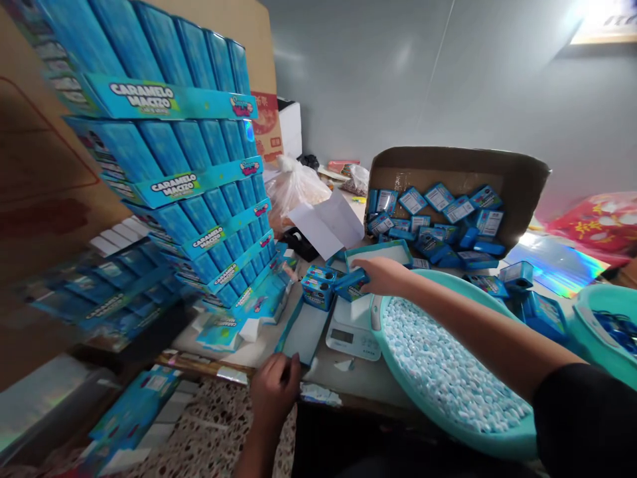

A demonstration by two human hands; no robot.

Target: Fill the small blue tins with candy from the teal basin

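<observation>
A: Right hand (381, 273)?
B: Mid-frame, gripping a small blue box (352, 287), just beside another printed box (317, 292).
A: Left hand (275, 384)?
B: Bottom centre, loosely curled, near end of a shallow tray (306, 332); contact unclear.
A: Rest?
B: Scale (352, 338), centre. Teal basin (497, 443) of pale pieces (438, 362), lower right. Carton (438, 161) with jumbled blue boxes (460, 210), right of centre. Stacked "CARAMELO MACIZO" displays (199, 101), upper left.

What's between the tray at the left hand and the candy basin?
In the head view, a white digital scale sits between the tray and basin, a small white scrap by its near edge.
</observation>
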